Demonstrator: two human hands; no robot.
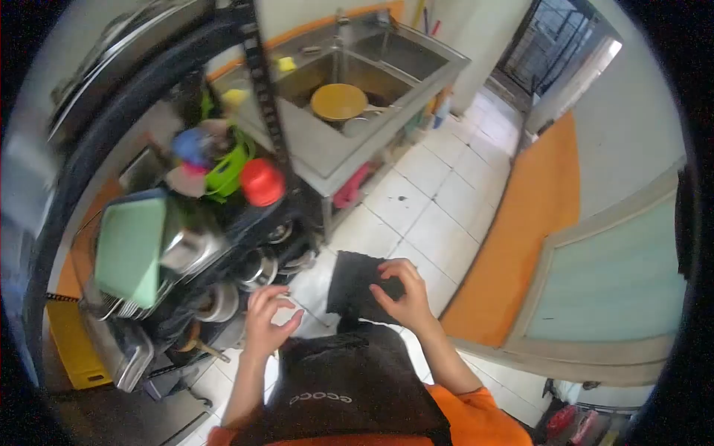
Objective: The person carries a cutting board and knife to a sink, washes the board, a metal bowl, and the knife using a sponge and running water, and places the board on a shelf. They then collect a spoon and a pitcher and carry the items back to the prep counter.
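Note:
My left hand [269, 321] is raised in front of me, fingers bent and thumb apart, with nothing in it. It is nearest to the metal pots [258, 269] on the low shelf of the black rack. On the other side, my right hand [404, 295] is held up with thumb and fingers curved apart, also holding nothing. From this view it overlaps a dark mat [349, 286] lying on the white tiled floor [394, 201]. A black apron [349, 379] covers my front, below both hands.
A steel sink [301, 145] stands ahead, with a round yellow basin [339, 102] in it. At left the black rack [264, 97] holds a green tray [130, 249], a red container [262, 182] and other kitchenware. An orange-and-white wall [532, 230] runs along the right, toward a doorway.

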